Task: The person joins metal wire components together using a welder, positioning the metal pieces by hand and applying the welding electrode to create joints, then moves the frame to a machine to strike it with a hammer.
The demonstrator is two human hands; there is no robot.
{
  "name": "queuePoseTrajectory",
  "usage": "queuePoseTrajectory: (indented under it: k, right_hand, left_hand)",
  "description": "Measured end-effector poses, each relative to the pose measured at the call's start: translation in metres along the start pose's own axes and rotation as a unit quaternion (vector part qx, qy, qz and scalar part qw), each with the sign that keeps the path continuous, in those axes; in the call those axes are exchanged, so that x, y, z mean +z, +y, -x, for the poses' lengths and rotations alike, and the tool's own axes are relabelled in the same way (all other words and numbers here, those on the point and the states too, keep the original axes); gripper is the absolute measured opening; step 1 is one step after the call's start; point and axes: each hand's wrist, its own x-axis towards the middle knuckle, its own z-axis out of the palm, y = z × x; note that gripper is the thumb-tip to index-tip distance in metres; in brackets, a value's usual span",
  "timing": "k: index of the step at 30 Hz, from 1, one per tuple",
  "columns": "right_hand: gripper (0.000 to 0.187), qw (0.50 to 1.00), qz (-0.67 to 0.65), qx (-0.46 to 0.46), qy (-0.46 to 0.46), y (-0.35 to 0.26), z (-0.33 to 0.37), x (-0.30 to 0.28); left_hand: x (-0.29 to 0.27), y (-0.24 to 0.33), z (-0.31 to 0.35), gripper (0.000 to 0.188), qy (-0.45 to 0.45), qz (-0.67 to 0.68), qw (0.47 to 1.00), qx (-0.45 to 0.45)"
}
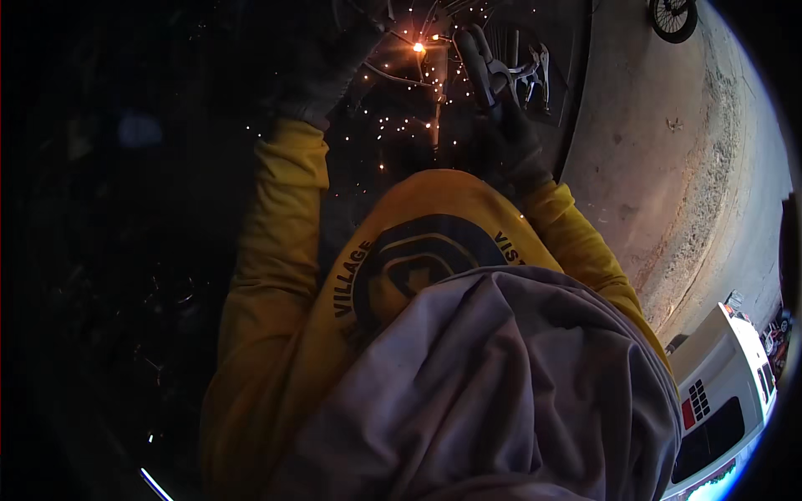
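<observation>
R hand [516,144], fingers round dark tool [474,67] nr sparks [418,48]; L hand [316,79], fingers unclear

- A dark, two-pronged tool [476,67], fitted with a paler metal part, slants up and leftward at upper centre, its far end near an orange-white glow [418,48].
- A narrow metal bar [439,92], lit amber, runs almost straight down just right of that glow, scattered sparks bright around it.
- A thin, bent metal rod [397,79] slopes toward the bar from the left (whether they touch is hard to tell).
</observation>
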Motion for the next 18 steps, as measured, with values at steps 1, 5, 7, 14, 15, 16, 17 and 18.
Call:
queuePoseTrajectory:
  k: [1, 5, 7, 14, 15, 16, 17, 18]
  right_hand:
    - [0.054, 1.000, 0.027, -0.010, 0.000, 0.001, 0.000, -0.002]
    - [0.066, 0.995, 0.096, -0.022, -0.007, 0.007, -0.002, -0.017]
    - [0.064, 0.991, 0.133, -0.018, -0.003, 0.009, 0.002, -0.022]
    - [0.066, 0.985, 0.164, 0.052, 0.004, 0.015, 0.009, -0.028]
    - [0.066, 0.985, 0.164, 0.051, 0.004, 0.015, 0.010, -0.029]
    - [0.066, 0.983, 0.172, 0.062, 0.002, 0.014, 0.010, -0.030]
    - [0.065, 0.981, 0.181, 0.072, 0.000, 0.014, 0.011, -0.030]
    - [0.065, 0.981, 0.180, 0.072, 0.000, 0.012, 0.012, -0.030]
  left_hand:
    - [-0.001, 0.000, 0.001, 0.063, 0.001, 0.004, 1.000, -0.002]
    - [-0.003, 0.002, 0.001, 0.063, -0.002, 0.012, 1.000, -0.004]
    - [-0.004, 0.002, 0.001, 0.064, -0.002, 0.016, 1.000, -0.009]
    - [-0.016, 0.004, -0.003, 0.064, -0.021, 0.093, 0.995, -0.035]
    - [-0.019, 0.003, -0.003, 0.064, -0.028, 0.116, 0.992, -0.044]
    - [-0.022, 0.002, -0.004, 0.064, -0.037, 0.141, 0.988, -0.056]
    - [-0.025, 0.001, -0.005, 0.064, -0.052, 0.166, 0.982, -0.068]
    - [-0.028, -0.001, -0.005, 0.064, -0.069, 0.190, 0.976, -0.084]
